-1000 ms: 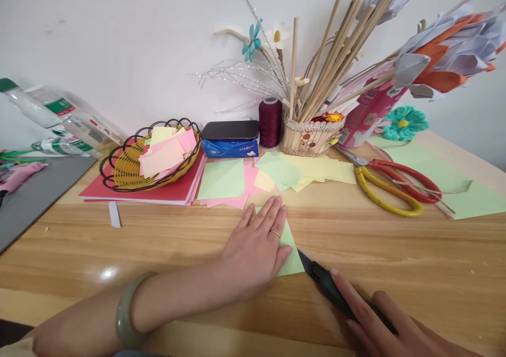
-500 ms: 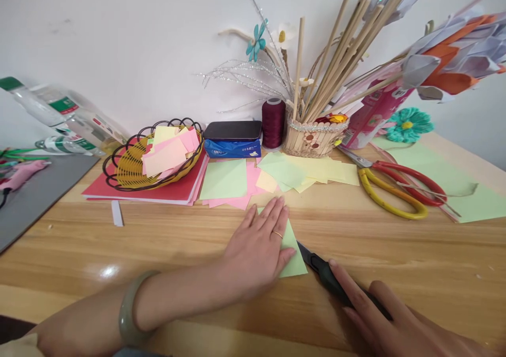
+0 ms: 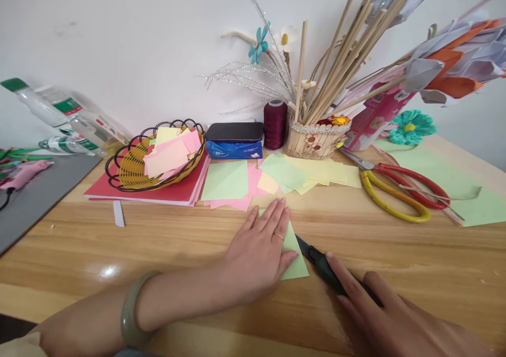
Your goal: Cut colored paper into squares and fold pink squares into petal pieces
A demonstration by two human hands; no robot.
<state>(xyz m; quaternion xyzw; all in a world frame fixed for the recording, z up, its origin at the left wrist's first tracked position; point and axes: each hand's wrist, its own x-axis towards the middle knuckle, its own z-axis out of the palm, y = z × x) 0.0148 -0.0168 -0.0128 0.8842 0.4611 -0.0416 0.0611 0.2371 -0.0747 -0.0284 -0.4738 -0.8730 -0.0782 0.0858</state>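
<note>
Your right hand (image 3: 385,315), fingers wrapped round the long black-handled craft knife (image 3: 324,270), has nudged the blade up the right edge of the flat pale-green paper (image 3: 296,269), lower centre; pass seemingly advancing; left hand (image 3: 256,249) presses it, fingers flat, thumb splayed.

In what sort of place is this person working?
Probably a craft workspace: the wooden table holds red-and-yellow-handled metal scissors, a maroon thread spool and a yellow woven basket of pink and yellow paper pieces.
</note>
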